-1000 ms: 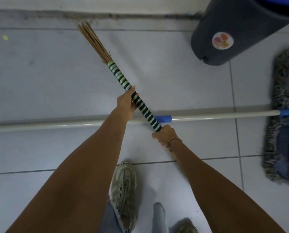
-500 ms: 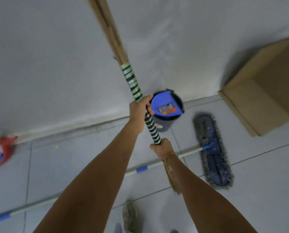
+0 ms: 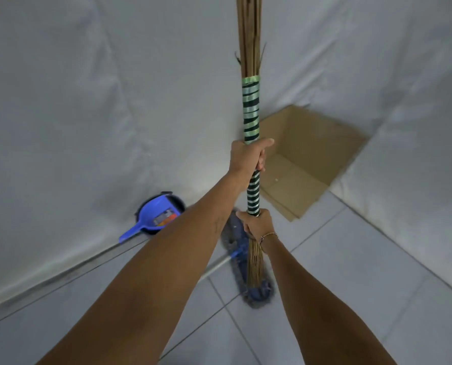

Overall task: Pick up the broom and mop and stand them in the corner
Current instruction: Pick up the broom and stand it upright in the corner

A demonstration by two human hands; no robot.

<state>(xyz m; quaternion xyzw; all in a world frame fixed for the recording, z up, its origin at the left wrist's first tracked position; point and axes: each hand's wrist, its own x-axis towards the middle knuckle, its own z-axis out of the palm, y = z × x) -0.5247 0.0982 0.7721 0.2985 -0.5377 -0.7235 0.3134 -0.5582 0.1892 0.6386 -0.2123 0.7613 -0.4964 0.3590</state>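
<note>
Both the left hand [image 3: 248, 158] and right hand [image 3: 256, 223] were clenched around the broom [image 3: 251, 114], holding it upright mid-frame, probably to stand it in the corner [image 3: 377, 119].

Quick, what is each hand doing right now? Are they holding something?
Left hand: closed around the broom, higher up on its striped handle.
Right hand: closed around the same broom, at the lower end of the striped wrap.
</note>
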